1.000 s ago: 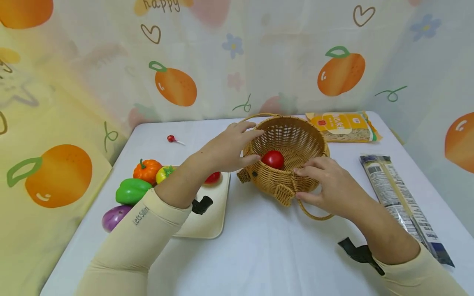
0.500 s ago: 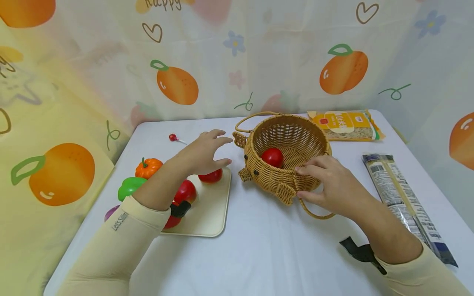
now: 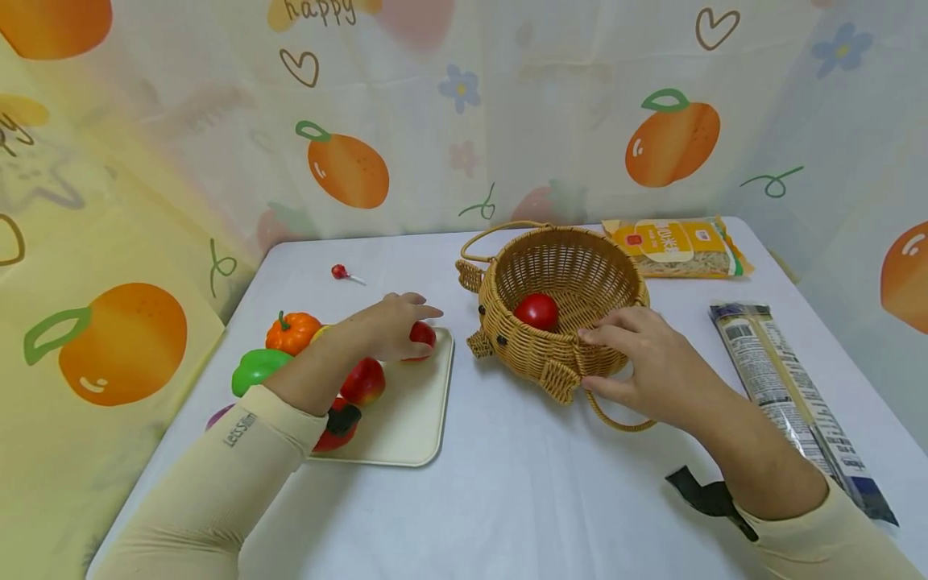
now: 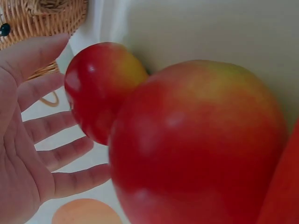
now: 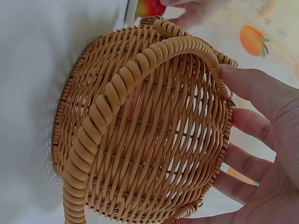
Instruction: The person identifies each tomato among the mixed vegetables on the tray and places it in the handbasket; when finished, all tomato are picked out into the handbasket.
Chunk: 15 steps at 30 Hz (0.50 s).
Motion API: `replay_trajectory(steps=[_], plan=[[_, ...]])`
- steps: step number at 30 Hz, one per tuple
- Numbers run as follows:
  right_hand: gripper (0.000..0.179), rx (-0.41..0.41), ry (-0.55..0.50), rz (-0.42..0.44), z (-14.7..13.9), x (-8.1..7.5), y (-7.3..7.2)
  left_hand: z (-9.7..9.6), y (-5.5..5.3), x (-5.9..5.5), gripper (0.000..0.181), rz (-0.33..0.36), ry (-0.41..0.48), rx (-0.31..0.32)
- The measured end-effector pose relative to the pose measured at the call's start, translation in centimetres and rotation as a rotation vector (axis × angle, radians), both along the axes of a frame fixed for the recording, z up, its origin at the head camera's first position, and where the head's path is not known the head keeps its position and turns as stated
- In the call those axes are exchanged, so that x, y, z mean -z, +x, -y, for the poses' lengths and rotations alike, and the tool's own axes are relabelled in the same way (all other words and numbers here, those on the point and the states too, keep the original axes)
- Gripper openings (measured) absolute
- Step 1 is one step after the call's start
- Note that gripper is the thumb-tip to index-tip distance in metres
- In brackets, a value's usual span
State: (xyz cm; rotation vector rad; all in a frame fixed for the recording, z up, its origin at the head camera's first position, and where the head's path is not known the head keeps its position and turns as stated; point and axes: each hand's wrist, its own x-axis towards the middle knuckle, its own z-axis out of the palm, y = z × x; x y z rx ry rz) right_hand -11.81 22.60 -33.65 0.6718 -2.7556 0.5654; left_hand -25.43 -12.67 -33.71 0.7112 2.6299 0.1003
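Observation:
My left hand (image 3: 391,326) reaches over the back of the cream tray (image 3: 428,439), at a red apple with a yellow blush (image 4: 105,91). Its fingers are nearly straight along the apple's far side, with the thumb apart. A second apple (image 4: 196,140) lies closer to the left wrist camera, and another red piece (image 3: 337,439) is partly behind the wrist strap. My right hand (image 3: 645,362) holds the rim of a wicker basket (image 5: 149,126), thumb on the outside by the handle and fingers over the edge. One red fruit (image 3: 537,312) sits inside the basket.
An orange toy pumpkin (image 3: 292,333) and a green pepper (image 3: 257,370) lie left of the tray; something purple is mostly hidden by the sleeve. A lollipop (image 3: 346,275) lies behind. At the right are a yellow food bag (image 3: 674,250) and a long plastic packet (image 3: 786,391).
My left hand has moved left from beside the basket, then down to the apple at the back of the tray. My right hand has stayed on the basket rim.

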Motion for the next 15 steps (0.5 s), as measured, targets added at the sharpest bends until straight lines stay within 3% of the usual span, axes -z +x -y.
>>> replay_trajectory(steps=[7,15], plan=[[0.049,-0.013,-0.009,-0.026,-0.04,0.17,-0.02,0.33,0.1,0.52,0.058,0.023,0.013,0.036],[0.049,-0.008,-0.006,-0.03,-0.03,0.17,0.01,0.47,0.16,0.65,0.056,0.043,-0.004,0.032]])
